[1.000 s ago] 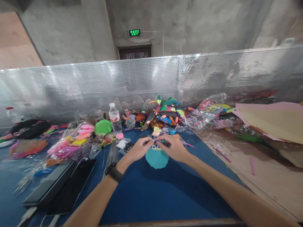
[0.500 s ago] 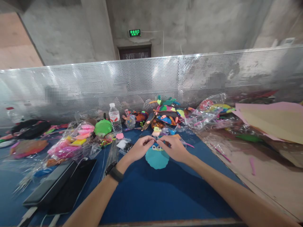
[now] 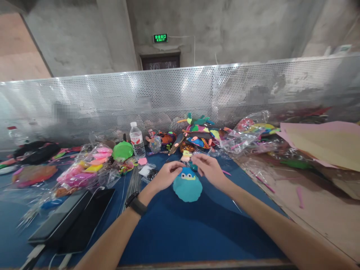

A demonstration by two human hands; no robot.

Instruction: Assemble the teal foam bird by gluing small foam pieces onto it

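A flat blue clay figure (image 3: 187, 190) with a wavy teal body lies in front of me on the blue table. Its darker blue upper part carries two white eyes with dark pupils and a yellow strip beneath them. My left hand (image 3: 168, 174) is closed at the figure's upper left, thumb and forefinger pinched at its edge. To the upper right my right hand (image 3: 210, 171) hovers slightly raised, fingers bent together; whatever lies between its fingertips is too small to make out. Dark teal clay (image 3: 192, 165) shows just behind the right fingertips.
Thin wires (image 3: 133, 186) and a small plastic bag (image 3: 146, 170) lie left of my hands. Behind stand a water bottle (image 3: 137, 140) and a pile of colored clay models (image 3: 197, 135). A power bank (image 3: 60, 217) and phone (image 3: 87, 221) lie front left. Cardboard (image 3: 284, 195) is at right.
My right hand has lifted and moved up and right, away from my left hand, uncovering more of the figure's eyes and yellow strip. My left hand has barely moved.
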